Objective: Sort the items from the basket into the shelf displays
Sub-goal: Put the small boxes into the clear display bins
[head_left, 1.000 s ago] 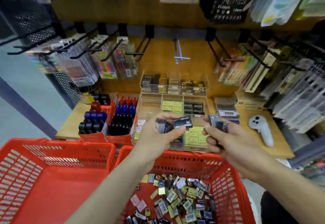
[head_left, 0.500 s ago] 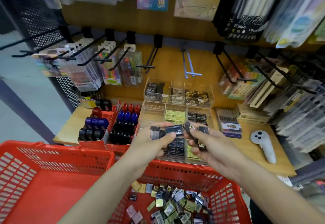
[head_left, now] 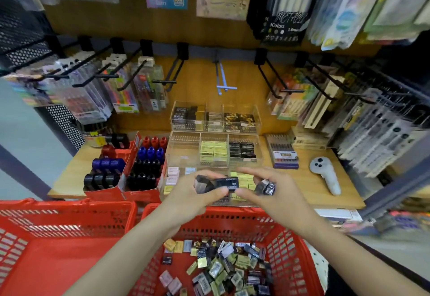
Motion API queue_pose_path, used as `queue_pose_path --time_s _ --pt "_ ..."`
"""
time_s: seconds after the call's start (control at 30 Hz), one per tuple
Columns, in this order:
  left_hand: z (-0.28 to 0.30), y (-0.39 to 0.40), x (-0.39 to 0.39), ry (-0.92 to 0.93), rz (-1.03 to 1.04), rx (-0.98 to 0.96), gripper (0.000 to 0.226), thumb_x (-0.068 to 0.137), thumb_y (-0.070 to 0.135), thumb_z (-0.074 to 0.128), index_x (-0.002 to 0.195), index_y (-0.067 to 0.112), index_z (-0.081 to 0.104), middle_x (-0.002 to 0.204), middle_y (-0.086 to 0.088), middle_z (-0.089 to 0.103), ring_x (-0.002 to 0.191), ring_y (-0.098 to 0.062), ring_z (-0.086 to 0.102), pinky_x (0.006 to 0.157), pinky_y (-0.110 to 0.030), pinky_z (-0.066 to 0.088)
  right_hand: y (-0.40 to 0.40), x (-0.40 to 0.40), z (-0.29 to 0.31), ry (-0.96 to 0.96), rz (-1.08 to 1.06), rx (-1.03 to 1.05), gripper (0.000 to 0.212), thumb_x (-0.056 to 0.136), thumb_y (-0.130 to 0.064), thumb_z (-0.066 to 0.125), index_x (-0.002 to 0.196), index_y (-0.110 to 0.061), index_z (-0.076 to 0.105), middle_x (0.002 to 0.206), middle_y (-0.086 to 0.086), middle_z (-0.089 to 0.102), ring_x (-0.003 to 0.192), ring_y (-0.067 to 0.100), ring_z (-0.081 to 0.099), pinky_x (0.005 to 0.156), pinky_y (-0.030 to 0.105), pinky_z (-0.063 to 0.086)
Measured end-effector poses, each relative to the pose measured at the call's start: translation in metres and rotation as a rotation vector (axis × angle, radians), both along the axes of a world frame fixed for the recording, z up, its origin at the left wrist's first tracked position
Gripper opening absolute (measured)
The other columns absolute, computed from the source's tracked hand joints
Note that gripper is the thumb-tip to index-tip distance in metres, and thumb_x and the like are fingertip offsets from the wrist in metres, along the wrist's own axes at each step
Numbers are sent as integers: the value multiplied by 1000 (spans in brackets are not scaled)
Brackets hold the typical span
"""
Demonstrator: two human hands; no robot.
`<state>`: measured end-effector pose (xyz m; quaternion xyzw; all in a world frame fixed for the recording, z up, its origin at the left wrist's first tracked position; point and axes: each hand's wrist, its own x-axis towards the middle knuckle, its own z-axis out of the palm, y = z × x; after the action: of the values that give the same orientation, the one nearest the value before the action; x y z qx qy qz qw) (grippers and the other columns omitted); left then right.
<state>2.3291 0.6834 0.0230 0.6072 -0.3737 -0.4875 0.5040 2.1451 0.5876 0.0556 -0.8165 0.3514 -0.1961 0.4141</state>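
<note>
My left hand (head_left: pixel 195 194) grips a few small black eraser packs (head_left: pixel 206 185) above the front row of the clear acrylic display trays (head_left: pixel 183 146). My right hand (head_left: pixel 267 193) holds other dark packs (head_left: pixel 266 186) in its fingers, and its thumb and forefinger pinch the black labelled pack (head_left: pixel 229 183) that sticks out of my left hand. Both hands hover over the far rim of the red basket (head_left: pixel 290 237), which holds several loose small packs (head_left: pixel 221 267) in black, yellow and pale colours.
A second red basket (head_left: pixel 58 244) stands to the left. Red cartons of ink bottles (head_left: pixel 139 170) sit left of the trays. A white controller (head_left: pixel 325 174) and a pen box (head_left: pixel 282 155) lie on the wooden shelf at right. Hooks with hanging pen packs (head_left: pixel 121 91) jut out above.
My right hand moved left to meet my left hand and now pinches the labelled black pack. The view tilted upward, showing more of the upper shelf.
</note>
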Motion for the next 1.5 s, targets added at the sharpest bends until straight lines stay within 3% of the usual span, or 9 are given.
queue_pose_path --time_s 0.13,0.27,0.43,0.8,1.1,1.27,1.37,1.43,1.5 --pt "-6 -17 3 14 -19 43 21 89 24 73 109 22 69 58 12 56 50 -4 46 45 -16 35 -16 6 -8 66 25 -111 34 75 -56 67 106 -43 69 85 -31 52 89 -13 51 75 7 36" --pt "-8 -51 17 125 75 129 28 88 29 72 114 20 68 70 9 63 58 -3 51 45 -14 38 -65 28 -24 105 35 -335 29 88 -34 70 116 -26 69 89 -24 52 82 -4 55 68 6 37" --pt "-15 -99 38 490 334 215 14 97 23 57 101 10 53 78 -6 54 60 -12 48 42 -18 33 -154 57 -61 308 -237 -379 30 90 -25 70 119 -15 69 108 9 64 101 26 59 82 33 48" --pt "-44 -111 37 721 315 193 15 102 18 52 102 5 61 93 -17 57 70 -25 60 51 -29 53 -183 92 -104 598 -227 -593 44 86 -15 70 126 -30 61 115 2 68 102 26 65 81 35 55" --pt "-39 -103 25 719 288 178 20 102 18 51 104 3 64 101 -20 57 66 -25 62 52 -29 52 -175 106 -104 587 -284 -519 48 85 -27 75 124 -27 47 90 5 70 87 30 65 79 38 55" --pt "-33 -97 26 710 272 150 24 100 16 55 116 4 68 115 -20 60 74 -26 68 61 -32 57 -167 98 -84 483 -285 -477 26 85 -25 74 106 -24 59 88 2 68 79 24 63 68 30 49" --pt "-27 -95 25 655 295 146 20 99 16 57 112 9 71 99 -16 66 66 -21 69 54 -28 54 -152 79 -61 257 -264 -157 24 82 -31 78 95 -24 60 77 -8 61 67 9 57 55 20 42" --pt "-22 -94 19 571 313 159 19 97 21 62 109 10 71 91 -11 66 58 -14 64 47 -23 47 -133 65 -44 201 -111 163 24 87 -27 73 105 -20 59 78 -6 57 66 8 54 58 22 45" --pt "-13 -92 9 480 302 162 29 88 31 73 108 10 69 77 -4 67 55 -10 59 44 -20 42 -110 52 -30 245 53 253 20 96 -23 61 115 -19 55 77 -4 53 60 6 51 54 25 44"
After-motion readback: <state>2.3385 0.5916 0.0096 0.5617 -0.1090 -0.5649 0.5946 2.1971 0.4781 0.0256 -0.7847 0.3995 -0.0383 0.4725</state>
